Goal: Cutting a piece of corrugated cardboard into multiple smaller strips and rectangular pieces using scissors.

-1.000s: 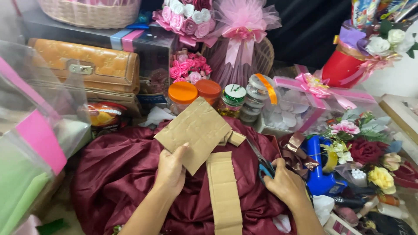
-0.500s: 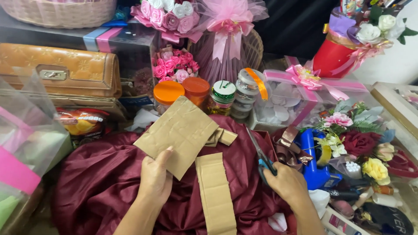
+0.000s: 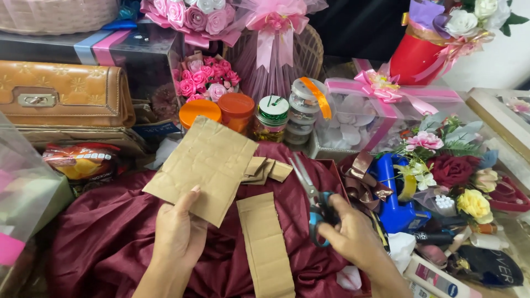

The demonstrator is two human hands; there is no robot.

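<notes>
Two hands are seen at the near edge, above a maroon satin cloth [image 3: 99, 248] spread over the work area, and places are given here relative to that cloth. A tilted cardboard sheet [image 3: 207, 165] is held by the left hand [image 3: 176, 234] over the cloth's middle; the grip is closed on the sheet's near edge, with the thumb laid on the upper face and the fingers hidden beneath. A pair of scissors [image 3: 312, 201] with blue handles is held by the right hand [image 3: 353, 237] over the cloth's right part; the grip is closed through the handles, and the blades are seen slightly parted, pointing away toward the sheet's right side. A long cardboard strip [image 3: 265, 245] is laid flat on the cloth between the hands, and small cardboard offcuts [image 3: 268, 168] are piled just beyond it, beside the sheet.

The sheet is judged light and fairly stiff, yet easily creased, as fold lines are already marked across it; it is best taken at an edge, close to the cutting line, so that sagging is avoided.

Beyond the cloth's far edge, jars with orange lids [image 3: 218, 110] and stacked ribbon spools [image 3: 303, 107] are lined up. Left of the cloth a tan purse [image 3: 61, 94] is set on boxes. Right of it, a blue glue gun [image 3: 395, 198] and artificial flowers [image 3: 452, 168] are crowded together.
</notes>
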